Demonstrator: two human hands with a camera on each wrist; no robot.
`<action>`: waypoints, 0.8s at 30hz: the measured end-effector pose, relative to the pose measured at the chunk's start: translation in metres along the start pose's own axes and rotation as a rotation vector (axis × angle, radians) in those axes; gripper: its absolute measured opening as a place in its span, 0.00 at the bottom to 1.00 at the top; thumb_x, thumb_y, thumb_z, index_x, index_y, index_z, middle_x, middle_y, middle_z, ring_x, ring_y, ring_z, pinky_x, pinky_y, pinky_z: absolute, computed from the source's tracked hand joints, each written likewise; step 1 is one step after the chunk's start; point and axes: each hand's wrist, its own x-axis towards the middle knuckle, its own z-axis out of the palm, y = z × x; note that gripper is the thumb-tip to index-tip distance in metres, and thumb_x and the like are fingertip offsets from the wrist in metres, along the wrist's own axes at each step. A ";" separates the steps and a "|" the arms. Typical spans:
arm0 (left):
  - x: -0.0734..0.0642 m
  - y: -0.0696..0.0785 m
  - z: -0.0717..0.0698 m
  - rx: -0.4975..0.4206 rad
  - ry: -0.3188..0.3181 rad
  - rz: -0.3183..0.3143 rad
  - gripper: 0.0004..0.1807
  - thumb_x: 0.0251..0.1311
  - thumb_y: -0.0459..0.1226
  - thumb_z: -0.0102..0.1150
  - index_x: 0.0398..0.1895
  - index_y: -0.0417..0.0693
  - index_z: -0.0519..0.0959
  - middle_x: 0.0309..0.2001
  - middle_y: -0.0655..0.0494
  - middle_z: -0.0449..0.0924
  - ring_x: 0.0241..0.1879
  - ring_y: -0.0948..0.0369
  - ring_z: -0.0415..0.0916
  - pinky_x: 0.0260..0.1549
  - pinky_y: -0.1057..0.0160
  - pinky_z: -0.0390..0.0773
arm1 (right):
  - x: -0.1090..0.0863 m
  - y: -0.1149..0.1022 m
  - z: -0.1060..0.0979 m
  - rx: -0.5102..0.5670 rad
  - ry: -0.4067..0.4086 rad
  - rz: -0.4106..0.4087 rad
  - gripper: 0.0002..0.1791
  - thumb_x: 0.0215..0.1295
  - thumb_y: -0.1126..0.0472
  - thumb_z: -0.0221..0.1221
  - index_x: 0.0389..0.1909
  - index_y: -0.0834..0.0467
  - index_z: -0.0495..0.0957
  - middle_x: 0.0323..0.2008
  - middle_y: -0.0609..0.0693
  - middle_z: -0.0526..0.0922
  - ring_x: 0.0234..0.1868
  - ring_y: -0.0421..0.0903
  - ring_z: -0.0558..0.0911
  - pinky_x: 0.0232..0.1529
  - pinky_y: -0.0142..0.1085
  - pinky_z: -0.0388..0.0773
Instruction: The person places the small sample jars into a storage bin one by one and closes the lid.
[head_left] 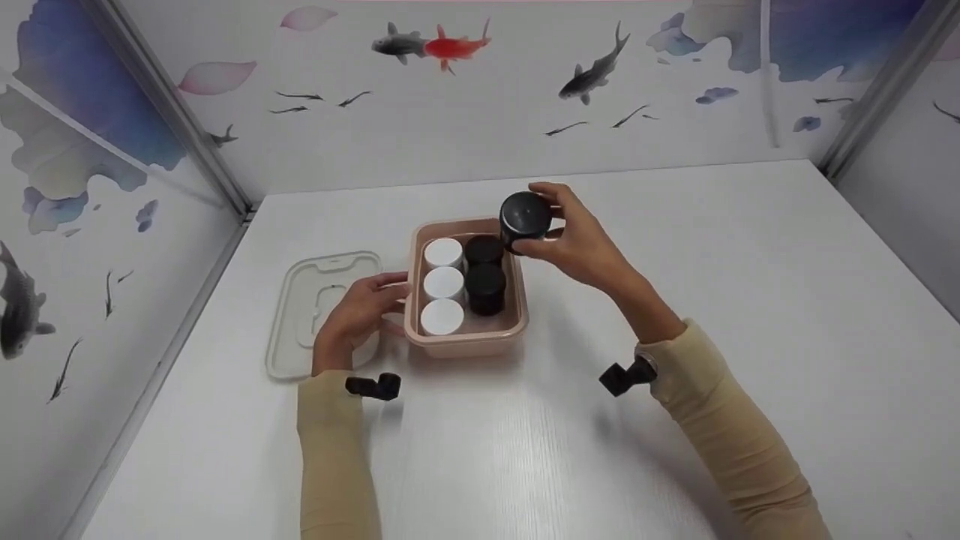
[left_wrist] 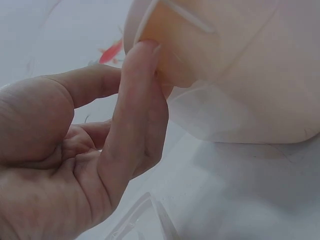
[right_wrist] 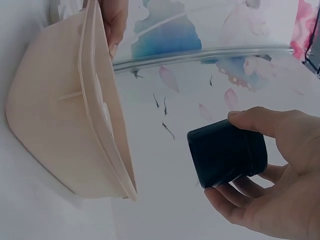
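My right hand [head_left: 589, 247] grips a black lidded jar [head_left: 525, 214] between thumb and fingers, raised over the far right corner of a pale pink plastic box [head_left: 469, 341]. In the right wrist view the jar [right_wrist: 225, 152] is tilted and apart from the box [right_wrist: 50, 105]. My left hand [head_left: 365, 309] holds the box's left rim, with bent fingers [left_wrist: 132, 95] at its edge in the left wrist view. Inside the box stand 3 white-lidded jars [head_left: 443, 285] in the left column and 2 black jars [head_left: 485, 283] on the right.
A translucent lid [head_left: 289, 330] lies flat on the white table [head_left: 480, 465] left of the box, partly under my left hand. Panels printed with fish [head_left: 457, 49] and petals stand behind the table and at both sides.
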 end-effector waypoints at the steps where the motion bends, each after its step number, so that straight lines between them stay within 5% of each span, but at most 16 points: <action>1: 0.000 0.000 0.000 -0.002 0.001 0.000 0.27 0.72 0.45 0.54 0.72 0.50 0.68 0.63 0.47 0.76 0.56 0.54 0.79 0.36 0.62 0.85 | -0.001 -0.002 0.001 -0.003 -0.015 -0.006 0.44 0.61 0.63 0.69 0.75 0.54 0.57 0.70 0.56 0.66 0.68 0.54 0.70 0.62 0.46 0.78; 13: -0.002 0.000 -0.002 -0.049 -0.028 0.044 0.27 0.73 0.43 0.53 0.72 0.47 0.67 0.63 0.43 0.76 0.53 0.55 0.80 0.32 0.62 0.86 | -0.005 -0.013 0.021 -0.077 -0.196 -0.045 0.44 0.60 0.65 0.69 0.75 0.54 0.59 0.68 0.59 0.64 0.69 0.55 0.69 0.63 0.47 0.77; 24: 0.000 0.001 0.002 -0.032 -0.009 0.020 0.26 0.73 0.43 0.54 0.72 0.48 0.68 0.62 0.44 0.77 0.54 0.54 0.80 0.33 0.63 0.85 | 0.002 -0.018 0.035 -0.243 -0.433 -0.151 0.36 0.57 0.69 0.69 0.67 0.66 0.65 0.68 0.58 0.68 0.66 0.53 0.72 0.69 0.47 0.70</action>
